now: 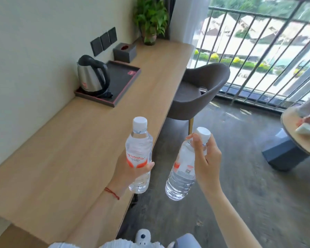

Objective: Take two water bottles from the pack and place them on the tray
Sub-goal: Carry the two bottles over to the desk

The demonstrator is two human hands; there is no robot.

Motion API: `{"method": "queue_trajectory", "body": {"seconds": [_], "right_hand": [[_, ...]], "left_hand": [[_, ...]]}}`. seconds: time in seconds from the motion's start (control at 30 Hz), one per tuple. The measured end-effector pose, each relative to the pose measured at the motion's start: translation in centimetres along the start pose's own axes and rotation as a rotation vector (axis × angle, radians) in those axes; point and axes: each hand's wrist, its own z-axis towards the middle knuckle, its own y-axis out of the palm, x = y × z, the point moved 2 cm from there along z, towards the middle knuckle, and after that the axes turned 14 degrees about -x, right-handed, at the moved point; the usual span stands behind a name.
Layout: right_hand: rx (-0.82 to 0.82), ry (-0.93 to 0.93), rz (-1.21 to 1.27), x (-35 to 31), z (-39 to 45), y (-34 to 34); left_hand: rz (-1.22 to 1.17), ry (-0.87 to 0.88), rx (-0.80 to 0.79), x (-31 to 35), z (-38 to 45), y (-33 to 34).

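My left hand (128, 171) grips a clear water bottle (139, 151) with a white cap and red label, held upright over the front edge of the wooden counter. My right hand (207, 160) holds a second water bottle (182, 174) near its neck, tilted, out over the floor. The dark rectangular tray (123, 83) lies farther along the counter against the wall, with a steel kettle (91, 76) standing on its near left end. The tray's right part is bare. The pack is not in view.
A long wooden counter (70, 144) runs along the wall. Behind the tray stand a dark tissue box (124, 52) and a potted plant (150, 20). A grey chair (197, 93) is tucked by the counter. A round table (301, 133) sits at right.
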Motion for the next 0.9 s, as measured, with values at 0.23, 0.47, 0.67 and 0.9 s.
{"method": "queue_trajectory", "body": {"seconds": [0.23, 0.47, 0.67, 0.9], "right_hand": [[-0.044, -0.014, 0.019, 5.3, 12.1, -5.3], [-0.247, -0.099, 0.008, 8.4, 25.0, -9.5], [-0.382, -0.144, 0.04, 10.7, 34.4, -9.0], [-0.536, -0.215, 0.057, 14.5, 45.3, -4.3]], "left_hand": [[0.048, 0.008, 0.044, 2.2, 12.3, 6.2], [0.021, -0.013, 0.221, 6.1, 21.9, 11.7], [0.035, -0.063, 0.355, 8.5, 28.8, 12.4], [-0.099, -0.151, 0.451, 7.0, 37.9, 9.3]]}}
